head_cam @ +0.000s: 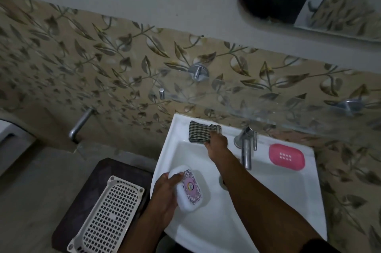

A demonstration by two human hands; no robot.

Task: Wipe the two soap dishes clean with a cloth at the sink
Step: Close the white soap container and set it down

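Note:
A white soap dish [191, 189] with a pink patterned lid is held over the left side of the white sink [288, 201] by my left hand [165, 195]. My right hand [216, 142] reaches to the sink's back left rim and grips a green checked cloth [199, 134] lying there. A pink soap dish [287, 157] with small holes sits on the back right rim, to the right of the chrome tap [246, 149].
A white perforated plastic tray [109, 215] lies on a dark stool left of the sink. A glass shelf [268, 104] on chrome brackets juts out above the tap. A chrome pipe [79, 127] sticks out of the tiled wall at left. A mirror hangs at upper right.

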